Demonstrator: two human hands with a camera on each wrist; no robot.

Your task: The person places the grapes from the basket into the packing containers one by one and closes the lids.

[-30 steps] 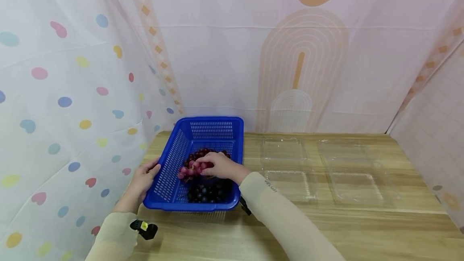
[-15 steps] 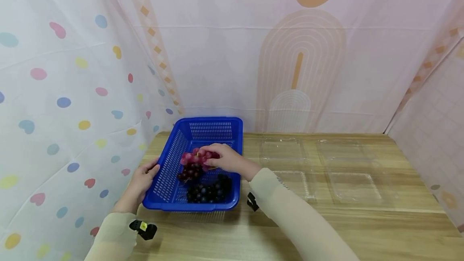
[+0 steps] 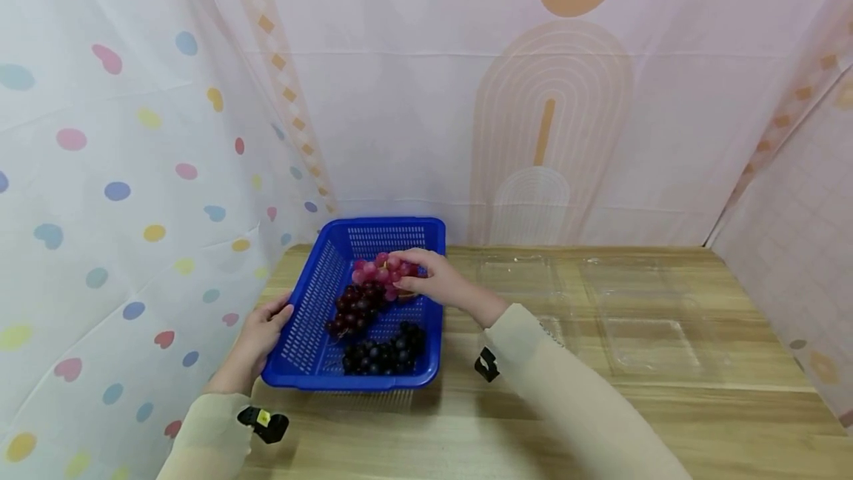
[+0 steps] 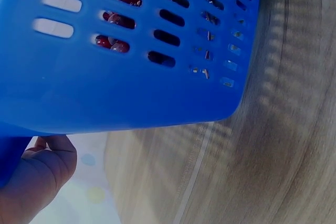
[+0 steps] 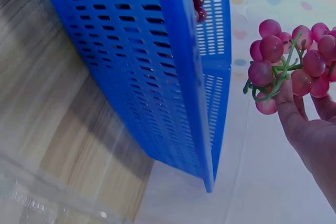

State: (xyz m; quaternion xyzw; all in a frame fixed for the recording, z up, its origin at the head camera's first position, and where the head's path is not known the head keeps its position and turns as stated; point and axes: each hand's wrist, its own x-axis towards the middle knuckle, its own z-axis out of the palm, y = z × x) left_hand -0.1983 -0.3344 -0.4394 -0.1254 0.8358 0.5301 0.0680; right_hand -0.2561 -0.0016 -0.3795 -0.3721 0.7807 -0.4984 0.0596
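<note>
A blue plastic basket (image 3: 353,382) with slotted walls stands on the wooden table. My left hand (image 3: 256,335) grips its left rim; in the left wrist view that hand's fingers (image 4: 55,161) show below the rim. My right hand (image 3: 440,284) holds a bunch of pink grapes (image 3: 373,271) over the basket's right side. The right wrist view shows the pink grapes (image 5: 271,49) raised above the rim, their green stem between the fingers. Inside the basket lie a bunch of dark red grapes (image 3: 356,310) and, nearer me, a bunch of black grapes (image 3: 378,358).
Clear plastic containers (image 3: 649,343) sit on the table (image 3: 533,435) to the right of the basket, in two columns. A patterned curtain (image 3: 400,95) hangs behind the table, and a dotted one (image 3: 133,265) hangs at the left.
My right hand has lifted the pink grapes off the dark red bunch and carried them back and to the right. My left hand stays on the basket rim.
</note>
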